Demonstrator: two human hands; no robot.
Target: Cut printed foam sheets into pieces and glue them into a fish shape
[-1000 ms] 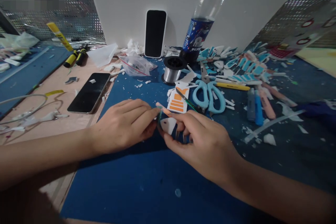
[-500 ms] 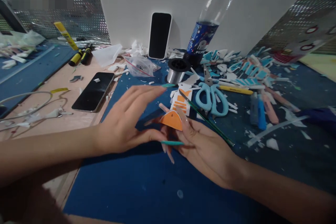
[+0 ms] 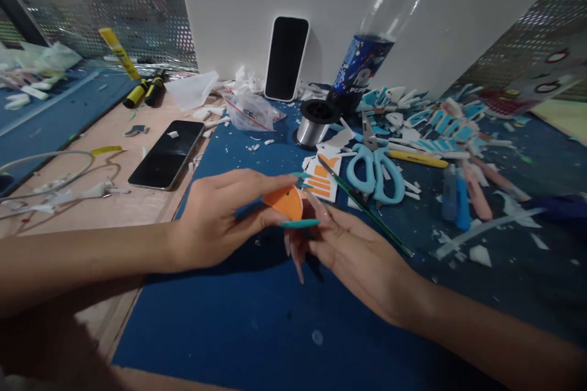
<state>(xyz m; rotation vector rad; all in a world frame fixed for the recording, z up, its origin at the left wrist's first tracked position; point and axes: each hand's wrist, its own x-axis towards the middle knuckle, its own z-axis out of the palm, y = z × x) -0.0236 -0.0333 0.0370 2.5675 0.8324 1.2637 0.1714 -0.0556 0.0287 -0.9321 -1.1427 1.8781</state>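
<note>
A small orange half-round foam piece [image 3: 285, 201] with a white edge is held between my two hands above the blue mat. My left hand [image 3: 220, 220], with long teal nails, has its thumb below and fingers above the piece. From the right, the fingertips of my right hand [image 3: 362, 250] pinch its end, while its other fingers hang underneath, partly hidden. Just behind the hands lies a white piece with orange strips [image 3: 326, 178]. A slim dark green tool, apparently tweezers [image 3: 380, 224], rests beside my right hand.
Light blue scissors [image 3: 375, 174], a yellow pen-like tool [image 3: 417, 159] and a wire spool [image 3: 314, 124] lie behind. White and blue scraps [image 3: 454, 125] spread at right. One phone [image 3: 167, 154] lies left; another phone [image 3: 287, 58] leans upright near a Pepsi bottle [image 3: 362, 67].
My left hand has closed from spread fingers onto the orange piece, which has turned and shifted slightly up and left. My right hand stays on it. The view has shifted slightly.
</note>
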